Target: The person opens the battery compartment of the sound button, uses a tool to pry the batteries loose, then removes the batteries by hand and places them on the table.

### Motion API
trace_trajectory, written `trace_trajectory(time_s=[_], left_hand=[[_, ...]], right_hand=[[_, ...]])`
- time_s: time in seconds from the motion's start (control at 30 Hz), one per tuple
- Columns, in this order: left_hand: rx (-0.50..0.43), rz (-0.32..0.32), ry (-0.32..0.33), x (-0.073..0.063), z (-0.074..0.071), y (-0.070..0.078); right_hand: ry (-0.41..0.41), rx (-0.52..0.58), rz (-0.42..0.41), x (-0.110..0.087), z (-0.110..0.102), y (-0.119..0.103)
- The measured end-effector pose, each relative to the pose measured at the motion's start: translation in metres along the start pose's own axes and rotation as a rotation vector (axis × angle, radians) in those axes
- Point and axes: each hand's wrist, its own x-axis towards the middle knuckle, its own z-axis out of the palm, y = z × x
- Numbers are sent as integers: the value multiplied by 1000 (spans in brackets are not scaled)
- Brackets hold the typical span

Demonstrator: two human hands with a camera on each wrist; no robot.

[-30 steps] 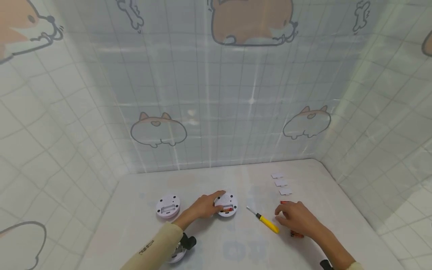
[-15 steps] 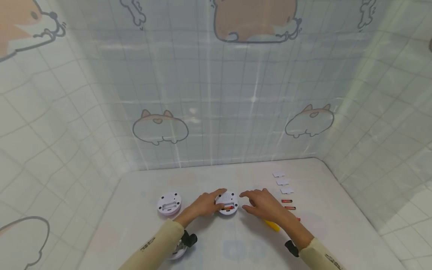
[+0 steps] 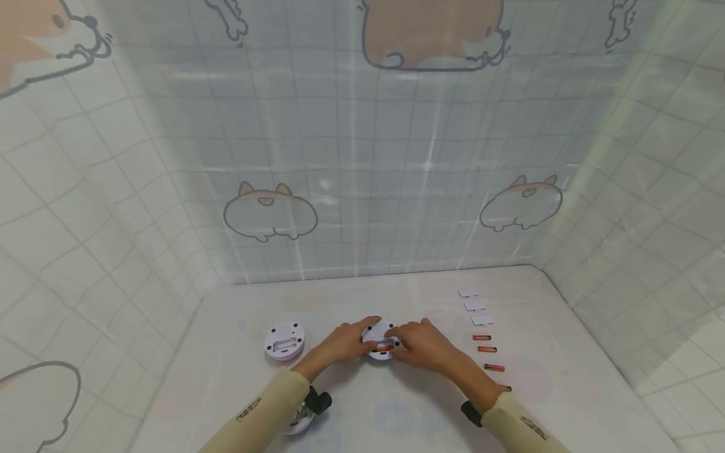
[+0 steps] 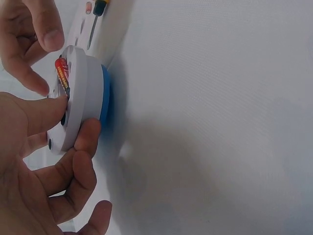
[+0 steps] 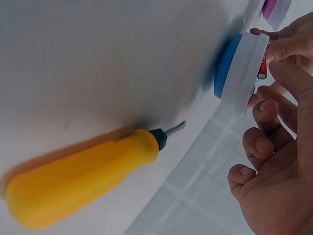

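Observation:
A round white device (image 3: 379,331) with a blue underside (image 4: 105,93) lies with its battery compartment facing up. My left hand (image 3: 342,343) grips its rim, fingers underneath, thumb at the compartment. One red battery (image 4: 61,72) is in the compartment, beside the left thumb. My right hand (image 3: 425,347) reaches over the device's right side, with its fingertips close to the battery; nothing shows between its thumb and fingers in the left wrist view. Whether those fingertips touch the battery is hard to tell. A yellow-handled screwdriver (image 5: 83,178) lies near the right hand, hidden under the right arm in the head view.
Another white device (image 3: 283,331) with an empty compartment lies to the left, and a third (image 3: 300,424) is partly behind the left sleeve. Several loose red batteries (image 3: 487,349) lie at right, below three white covers (image 3: 475,306). Patterned walls enclose the table (image 3: 340,402).
My right hand has moved left from the loose batteries to the device, passing over the screwdriver. The left hand keeps its grip on the device.

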Motion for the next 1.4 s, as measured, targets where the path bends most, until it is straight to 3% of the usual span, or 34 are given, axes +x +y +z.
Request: trace_trajectory(time_s=[0.53, 1.0, 1.4], left_hand=[[-11, 11, 3, -4, -1, 4], [-9, 60, 6, -3, -1, 2], [-10, 27, 3, 0, 0, -2]], right_hand=[[21, -3, -81, 9, 8, -11], [20, -5, -55, 12, 7, -6], [67, -28, -3, -3, -1, -3]])
